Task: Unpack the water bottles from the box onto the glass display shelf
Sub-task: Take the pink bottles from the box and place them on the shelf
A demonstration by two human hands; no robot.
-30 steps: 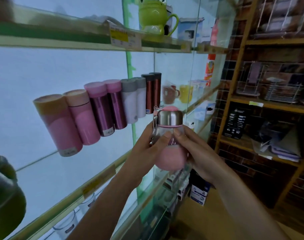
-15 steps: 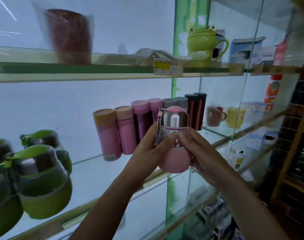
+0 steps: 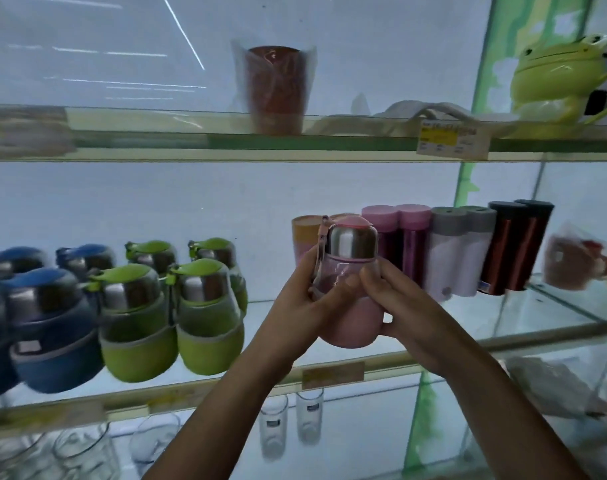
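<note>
A small pink water bottle [image 3: 350, 289] with a steel cap and a pink strap is held upright in both hands, just above the front edge of the middle glass shelf [image 3: 554, 332]. My left hand [image 3: 305, 299] wraps its left side, thumb across the clear part. My right hand [image 3: 399, 299] grips its right side and base. To the left on that shelf stand several green bottles [image 3: 205, 317] and blue bottles [image 3: 49, 334] of the same shape. No box is in view.
Behind the held bottle stands a row of slim flasks [image 3: 451, 251] in pink, white and dark red. The upper shelf carries a wrapped red cup [image 3: 276, 90], a frog mug [image 3: 554, 81] and a price tag [image 3: 451, 138]. Glasses [image 3: 288, 434] stand on the lower shelf.
The view has swung left, bringing the green and blue bottles into sight. Both hands keep the pink bottle, now closer to the middle shelf in front of the flasks.
</note>
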